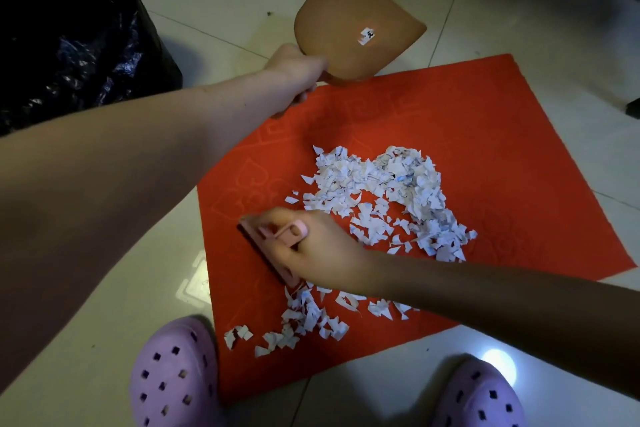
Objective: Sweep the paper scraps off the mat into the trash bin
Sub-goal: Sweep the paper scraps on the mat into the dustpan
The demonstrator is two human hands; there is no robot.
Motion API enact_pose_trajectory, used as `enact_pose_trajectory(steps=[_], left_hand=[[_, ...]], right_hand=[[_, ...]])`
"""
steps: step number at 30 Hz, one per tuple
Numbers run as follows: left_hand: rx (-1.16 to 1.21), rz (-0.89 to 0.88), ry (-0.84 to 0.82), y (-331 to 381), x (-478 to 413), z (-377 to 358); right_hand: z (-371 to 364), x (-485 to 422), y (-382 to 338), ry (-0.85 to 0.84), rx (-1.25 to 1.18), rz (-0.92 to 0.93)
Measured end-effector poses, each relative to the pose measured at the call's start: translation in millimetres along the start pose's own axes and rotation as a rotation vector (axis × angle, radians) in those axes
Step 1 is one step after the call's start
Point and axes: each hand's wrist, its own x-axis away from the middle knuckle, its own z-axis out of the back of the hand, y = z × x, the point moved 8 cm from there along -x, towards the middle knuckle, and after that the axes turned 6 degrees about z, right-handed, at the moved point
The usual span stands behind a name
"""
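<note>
The right hand [322,250] curls round 1 pink brush [258,250] at the mat's 8 o'clock side. The left hand [294,74] grips 1 brown dustpan [356,21] at 12 o'clock. Gathering looks barely begun: paper scraps [381,191], too many to count, lie on 1 red mat [502,135]. Next, likely, the pan comes down beside them. 1 trash bin [69,38] sits at 10 o'clock, 2 lilac clogs [173,378] at 6.

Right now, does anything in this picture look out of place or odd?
Yes. Torn scraps lie spilled over the red mat, a few close to its near edge. One white bit, scrap or label, sticks on the tilted dustpan that the left hand holds, apart from the pile. The right hand holds a brush.
</note>
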Motion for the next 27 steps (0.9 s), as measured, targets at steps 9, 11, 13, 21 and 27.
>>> enact_pose_trajectory(steps=[9,11,13,21,27], left_hand=[[-0.067,0.009,-0.037,-10.6,1.7,-4.7],[-0.075,0.009,-0.054,-14.4,1.9,-3.3],[-0.095,0.004,-0.074,-18.3,2.6,-3.7],[-0.317,-0.061,-0.179,-25.7,11.5,-16.2],[-0.386,-0.072,-0.218,-38.1,19.2,-19.5]], right_hand=[[33.4,-12.2,29.7,0.089,0.081,-0.155],[48.9,-5.0,34.1,0.133,0.040,-0.159],[48.9,-0.4,33.6,0.110,-0.035,-0.148],[-6.0,-4.8,15.6,-0.100,-0.009,-0.036],[34.7,0.1,17.4,0.012,0.091,-0.099]])
